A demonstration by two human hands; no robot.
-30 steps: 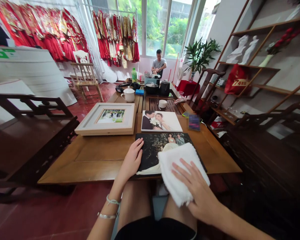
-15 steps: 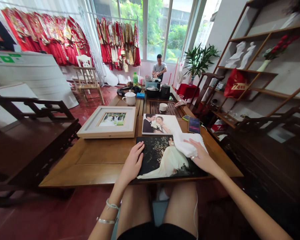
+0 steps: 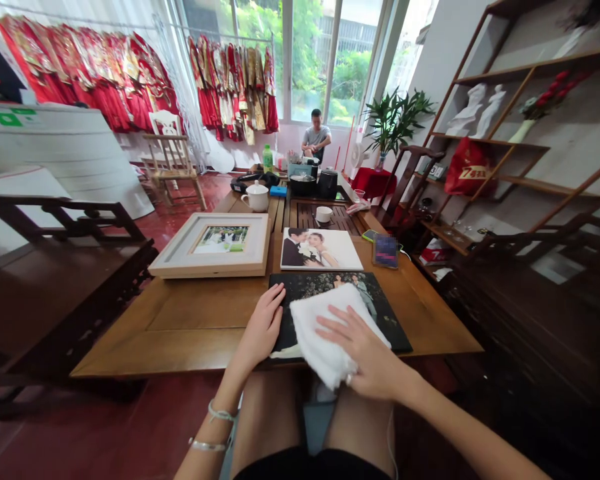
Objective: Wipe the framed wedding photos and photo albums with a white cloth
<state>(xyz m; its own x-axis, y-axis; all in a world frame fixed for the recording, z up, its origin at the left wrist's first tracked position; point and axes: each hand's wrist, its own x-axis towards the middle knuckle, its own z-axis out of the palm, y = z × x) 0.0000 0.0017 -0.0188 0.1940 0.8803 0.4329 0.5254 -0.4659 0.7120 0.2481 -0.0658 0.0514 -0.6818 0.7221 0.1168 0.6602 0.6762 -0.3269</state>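
A dark wedding photo panel [image 3: 380,310] lies flat at the near edge of the wooden table [image 3: 200,320]. My left hand [image 3: 263,327] rests on its left edge, fingers stretched out flat. My right hand [image 3: 367,353] presses a white cloth [image 3: 320,327] down on the panel's near middle, fingers spread over the cloth. The cloth hides most of the picture and hangs a little over the table edge.
A framed photo [image 3: 213,243] and a second photo panel [image 3: 320,250] lie farther back, with a phone [image 3: 385,250] to the right. Tea ware and a white pot [image 3: 257,196] stand beyond. A person [image 3: 316,137] sits by the window. Dark wooden chairs flank the table; shelves stand right.
My right hand has swept the cloth from the panel's far right corner back to its near middle. Earlier it was at the near right. My left hand has stayed on the left edge.
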